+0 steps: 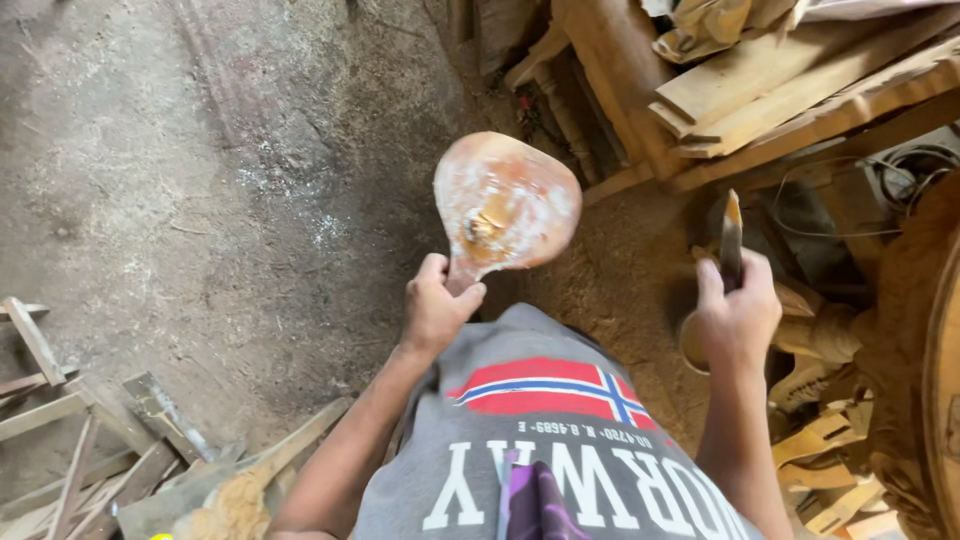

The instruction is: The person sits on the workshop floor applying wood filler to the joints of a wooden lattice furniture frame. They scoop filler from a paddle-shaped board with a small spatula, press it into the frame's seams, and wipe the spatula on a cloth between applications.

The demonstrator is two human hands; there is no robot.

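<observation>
No packages or signs are visible. The only printed item is the grey shirt (540, 440) at the lower centre, which carries a red, white and blue flag panel above a row of white letters.

Left hand (435, 310): closed around the narrow handle of a paddle-shaped board (505, 205). The thumb lies across the handle, and the fingers wrap behind it. The board is held up in front of the chest, with its broad rounded face turned toward the camera. The face is reddish-brown, covered with pale dust, and has a yellowish smear near its centre.

Right hand (738, 310): closed in a fist around a flat-bladed tool (731, 240). The blade stands upright above the knuckles, with its tip light-coloured. The tool is well apart from the board, to its right, and the two do not touch. A round pale rim shows just below this hand; what it belongs to cannot be determined.

Surroundings:
- Stacked wooden planks (790, 80) lie at the upper right, beyond the board's top edge.
- Carved wooden pieces (830, 340) crowd the right side near the right hand.
- Loose wooden strips (90, 440) lie at the lower left.
- The floor (200, 180) is bare concrete with patches of pale dust at the upper left, forming the widest open area, to the left of the board.
- Sawdust covers the ground between the two hands.
</observation>
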